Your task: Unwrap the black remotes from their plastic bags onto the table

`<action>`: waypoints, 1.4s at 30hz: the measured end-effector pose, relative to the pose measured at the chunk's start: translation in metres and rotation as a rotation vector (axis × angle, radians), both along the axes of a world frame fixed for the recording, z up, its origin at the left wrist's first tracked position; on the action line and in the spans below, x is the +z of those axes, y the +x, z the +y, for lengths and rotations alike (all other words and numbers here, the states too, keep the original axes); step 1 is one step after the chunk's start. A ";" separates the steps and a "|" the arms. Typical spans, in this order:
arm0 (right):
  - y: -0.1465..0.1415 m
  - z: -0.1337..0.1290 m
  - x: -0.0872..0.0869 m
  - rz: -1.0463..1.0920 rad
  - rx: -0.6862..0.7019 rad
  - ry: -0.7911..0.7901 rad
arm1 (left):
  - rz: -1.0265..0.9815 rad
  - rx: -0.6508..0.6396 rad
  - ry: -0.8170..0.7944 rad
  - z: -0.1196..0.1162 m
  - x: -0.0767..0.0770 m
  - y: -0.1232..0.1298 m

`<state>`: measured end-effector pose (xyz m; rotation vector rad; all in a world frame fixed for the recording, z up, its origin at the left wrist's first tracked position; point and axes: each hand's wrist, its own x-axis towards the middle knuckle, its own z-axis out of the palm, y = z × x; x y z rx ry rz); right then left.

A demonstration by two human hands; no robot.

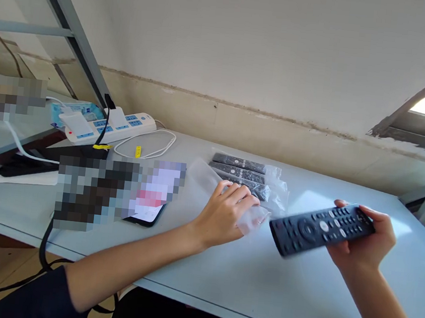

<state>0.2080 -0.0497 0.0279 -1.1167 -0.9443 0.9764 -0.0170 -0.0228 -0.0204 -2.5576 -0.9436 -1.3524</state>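
My right hand (368, 246) grips a black remote control (319, 228) by its far end, holding it above the table with the buttons facing up. My left hand (232, 206) is closed on a clear plastic bag (254, 219), which sticks out on both sides of the fingers and looks flat. Just behind that hand, several wrapped remote controls (240, 163) lie side by side in clear plastic sleeves. The left fingers partly cover the nearest one.
A phone (149, 213) with a lit screen lies left of my left arm. Behind it are a white power strip (124, 127) with plugs and a looped white cable (168, 147). A blurred-out dark object (97, 192) sits further left. The table (222, 281) meets the wall (247, 46) behind.
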 end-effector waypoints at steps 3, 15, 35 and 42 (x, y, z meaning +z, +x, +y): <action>-0.001 0.000 0.003 -0.003 -0.017 -0.053 | -0.013 0.023 -0.021 -0.002 0.001 0.000; 0.011 0.003 -0.006 -0.084 0.058 -0.013 | 0.162 0.132 0.186 -0.001 -0.002 -0.004; 0.017 -0.001 -0.039 -0.155 0.540 -0.310 | 0.465 0.103 -0.006 -0.001 0.007 -0.009; -0.038 -0.023 -0.035 -0.297 0.572 -0.296 | 0.399 0.071 0.133 -0.009 0.010 -0.008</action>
